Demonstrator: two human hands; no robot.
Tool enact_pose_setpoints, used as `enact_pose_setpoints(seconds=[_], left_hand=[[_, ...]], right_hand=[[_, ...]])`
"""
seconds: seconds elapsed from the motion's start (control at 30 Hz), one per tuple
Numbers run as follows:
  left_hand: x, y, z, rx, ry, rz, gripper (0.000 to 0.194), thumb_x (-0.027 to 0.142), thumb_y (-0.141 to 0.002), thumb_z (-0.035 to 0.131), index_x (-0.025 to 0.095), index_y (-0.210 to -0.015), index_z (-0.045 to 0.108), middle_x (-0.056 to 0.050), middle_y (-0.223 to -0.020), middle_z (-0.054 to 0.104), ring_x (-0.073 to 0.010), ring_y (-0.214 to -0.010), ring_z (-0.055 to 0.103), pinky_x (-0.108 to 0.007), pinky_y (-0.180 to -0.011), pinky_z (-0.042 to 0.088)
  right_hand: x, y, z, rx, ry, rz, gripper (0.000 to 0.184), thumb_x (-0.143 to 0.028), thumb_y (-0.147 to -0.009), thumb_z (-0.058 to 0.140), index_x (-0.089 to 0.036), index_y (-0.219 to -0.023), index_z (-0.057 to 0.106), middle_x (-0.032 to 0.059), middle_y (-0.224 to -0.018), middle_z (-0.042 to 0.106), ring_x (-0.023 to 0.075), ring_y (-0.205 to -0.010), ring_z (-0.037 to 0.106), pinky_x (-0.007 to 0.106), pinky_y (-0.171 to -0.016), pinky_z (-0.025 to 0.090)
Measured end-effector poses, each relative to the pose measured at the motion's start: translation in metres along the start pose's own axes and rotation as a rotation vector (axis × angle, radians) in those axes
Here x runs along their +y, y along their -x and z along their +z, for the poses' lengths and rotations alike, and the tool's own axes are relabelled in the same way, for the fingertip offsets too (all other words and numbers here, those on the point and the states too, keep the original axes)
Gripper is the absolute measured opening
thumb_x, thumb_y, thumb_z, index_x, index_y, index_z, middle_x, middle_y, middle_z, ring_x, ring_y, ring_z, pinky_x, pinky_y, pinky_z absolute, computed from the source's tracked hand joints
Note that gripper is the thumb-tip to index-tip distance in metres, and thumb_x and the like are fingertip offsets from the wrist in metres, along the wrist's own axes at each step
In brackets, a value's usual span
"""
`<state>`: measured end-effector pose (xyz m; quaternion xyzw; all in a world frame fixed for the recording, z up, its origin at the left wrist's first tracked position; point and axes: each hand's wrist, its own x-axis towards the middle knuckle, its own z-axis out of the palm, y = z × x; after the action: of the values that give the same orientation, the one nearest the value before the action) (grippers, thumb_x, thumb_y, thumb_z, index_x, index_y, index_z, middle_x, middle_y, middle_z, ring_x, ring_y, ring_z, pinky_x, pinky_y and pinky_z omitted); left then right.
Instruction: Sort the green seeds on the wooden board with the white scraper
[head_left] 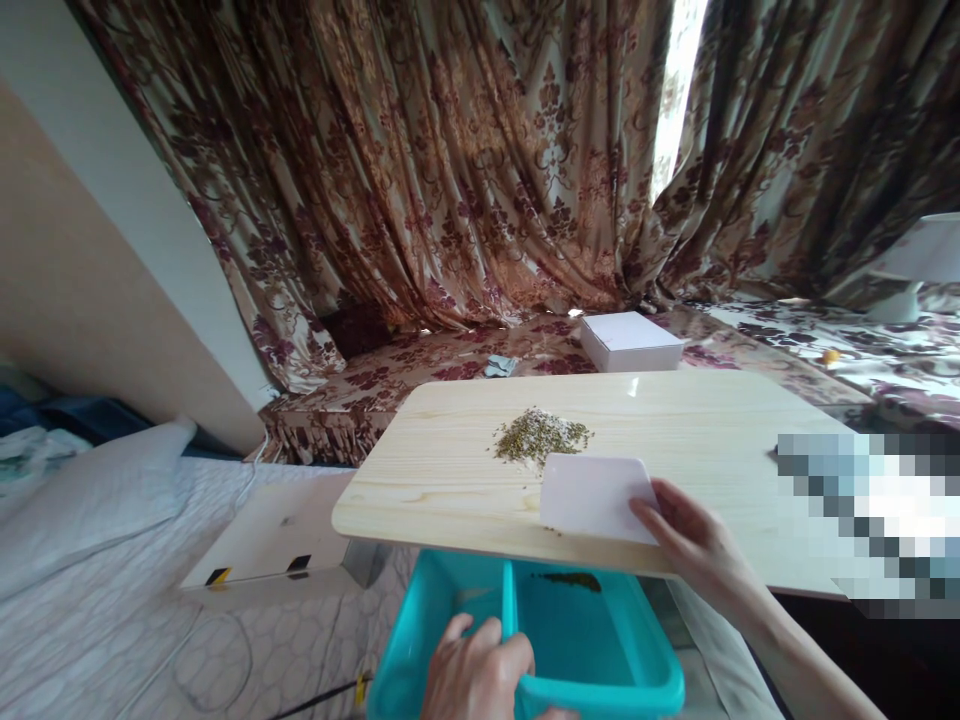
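My right hand (686, 535) pinches the right edge of a flat white plastic scraper (596, 497) with rounded corners. The scraper rests on the light wooden table top (697, 415), close to its front edge. Just beyond it lies a spread pile of small green beans mixed with white grains (541, 437). Below the table edge is a turquoise bin (600, 690) split by a divider. In its right compartment a small heap of green beans (574, 580) shows at the far side. My left hand (476, 670) is closed around the bin's divider near the front rim.
A white box (631, 342) and a small folded cloth (500, 366) sit behind the table on the patterned ledge. At right, a blurred patch covers something on the table. A pale box (277, 535) lies on the bed at left. Curtains (487, 150) hang behind.
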<state>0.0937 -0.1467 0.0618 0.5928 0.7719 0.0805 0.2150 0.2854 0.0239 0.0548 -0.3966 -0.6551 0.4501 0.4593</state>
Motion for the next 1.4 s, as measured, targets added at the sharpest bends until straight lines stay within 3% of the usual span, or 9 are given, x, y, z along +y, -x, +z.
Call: enact_pose_setpoints(seconds=[0.17, 0.43, 0.77, 1.07, 1.4], left_hand=[[0.001, 0.000, 0.000, 0.006, 0.012, -0.005, 0.023, 0.043, -0.065, 0.068, 0.025, -0.079, 0.067, -0.001, -0.082, 0.058, -0.0252, -0.096, 0.054, -0.043, -0.102, 0.030], [-0.001, -0.001, 0.005, 0.011, 0.001, -0.001, 0.026, 0.047, -0.065, 0.068, 0.026, -0.080, 0.067, -0.002, -0.085, 0.059, -0.0273, -0.100, 0.053, -0.042, -0.099, 0.033], [-0.001, -0.001, 0.005, 0.015, 0.011, 0.014, 0.021, 0.042, -0.065, 0.069, 0.025, -0.078, 0.067, -0.001, -0.082, 0.059, -0.0239, -0.092, 0.056, -0.043, -0.101, 0.031], [-0.002, -0.001, 0.006, 0.020, -0.005, 0.043, 0.018, 0.038, -0.067, 0.068, 0.024, -0.077, 0.066, -0.001, -0.082, 0.060, -0.0221, -0.090, 0.057, -0.042, -0.102, 0.029], [-0.001, 0.002, 0.007, 0.049, 0.007, 0.033, 0.016, 0.037, -0.067, 0.068, 0.023, -0.076, 0.066, -0.001, -0.082, 0.060, -0.0240, -0.094, 0.055, -0.043, -0.101, 0.031]], right_hand=[[-0.004, 0.004, -0.006, -0.035, -0.087, 0.076, 0.038, -0.052, -0.065, 0.071, -0.018, -0.082, 0.067, 0.0083, -0.077, 0.069, 0.0230, -0.073, 0.064, 0.028, -0.060, 0.053], [0.007, -0.025, -0.012, 0.226, 0.031, -0.048, 0.020, -0.040, -0.068, 0.066, -0.021, -0.070, 0.060, 0.0010, -0.060, 0.061, 0.0171, -0.059, 0.059, 0.025, -0.051, 0.048], [0.007, -0.035, 0.000, 0.155, 0.211, -0.059, 0.013, -0.032, -0.074, 0.055, -0.020, -0.072, 0.057, 0.0026, -0.067, 0.064, 0.0148, -0.058, 0.057, 0.024, -0.050, 0.043], [0.001, -0.037, 0.006, 0.121, 0.132, -0.047, 0.014, -0.034, -0.074, 0.055, -0.020, -0.073, 0.056, 0.0003, -0.062, 0.059, 0.0141, -0.059, 0.054, 0.024, -0.051, 0.042], [0.002, -0.035, 0.005, 0.125, 0.187, -0.022, 0.016, -0.034, -0.074, 0.056, -0.018, -0.073, 0.058, 0.0014, -0.063, 0.060, 0.0137, -0.056, 0.052, 0.024, -0.049, 0.040]])
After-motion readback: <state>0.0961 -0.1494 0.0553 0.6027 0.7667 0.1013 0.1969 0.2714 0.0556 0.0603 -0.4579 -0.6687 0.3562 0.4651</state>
